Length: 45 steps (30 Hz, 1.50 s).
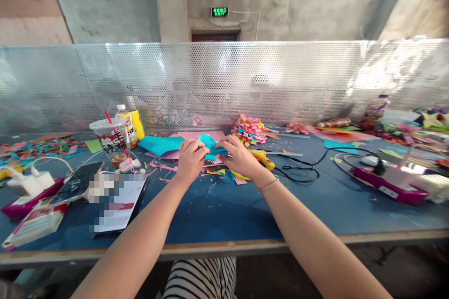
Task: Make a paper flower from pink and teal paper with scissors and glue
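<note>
Between my two hands is a piece of bright blue paper (207, 144), curled and held just above the table. My left hand (191, 156) pinches its left side, with thumb and fingers closed. On the other side my right hand (240, 155) grips the right edge of the same piece; a bracelet circles that wrist. A larger sheet of blue paper (161, 145) lies left of my hands, on top of pink paper (201, 135). Just right of my right hand rests a yellow-handled tool (264, 159), partly hidden. Paper scraps (219, 175) are scattered below my hands.
A plastic cup (109, 138) with a red straw and a bottle (122, 117) stand at left, near phones (79, 180) and a tablet-like screen (122, 210). Pink paper flowers (249, 130) are piled behind. Power strips (389, 184) and black cable (300, 175) lie at right. A perforated metal divider (210, 74) closes the back.
</note>
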{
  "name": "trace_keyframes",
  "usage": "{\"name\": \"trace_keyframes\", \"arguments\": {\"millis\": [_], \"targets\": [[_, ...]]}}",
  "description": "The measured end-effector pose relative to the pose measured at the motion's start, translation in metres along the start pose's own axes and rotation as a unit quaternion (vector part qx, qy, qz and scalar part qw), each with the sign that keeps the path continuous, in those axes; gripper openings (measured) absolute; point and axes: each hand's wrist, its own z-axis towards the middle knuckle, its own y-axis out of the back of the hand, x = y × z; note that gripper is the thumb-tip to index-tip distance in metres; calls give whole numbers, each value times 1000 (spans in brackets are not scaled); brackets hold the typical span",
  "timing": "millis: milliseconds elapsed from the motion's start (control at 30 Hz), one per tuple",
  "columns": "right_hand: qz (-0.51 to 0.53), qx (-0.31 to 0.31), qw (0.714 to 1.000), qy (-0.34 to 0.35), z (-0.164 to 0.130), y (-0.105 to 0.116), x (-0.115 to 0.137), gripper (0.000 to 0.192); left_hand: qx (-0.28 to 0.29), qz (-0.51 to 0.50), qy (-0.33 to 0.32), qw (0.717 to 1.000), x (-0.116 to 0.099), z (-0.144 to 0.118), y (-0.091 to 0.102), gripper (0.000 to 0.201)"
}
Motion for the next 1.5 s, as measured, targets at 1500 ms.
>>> {"name": "trace_keyframes", "arguments": {"millis": [1500], "targets": [[5,-14,995,-103,-5,-8,-24,13,161,36,37,986,17,-7,-3,26]]}}
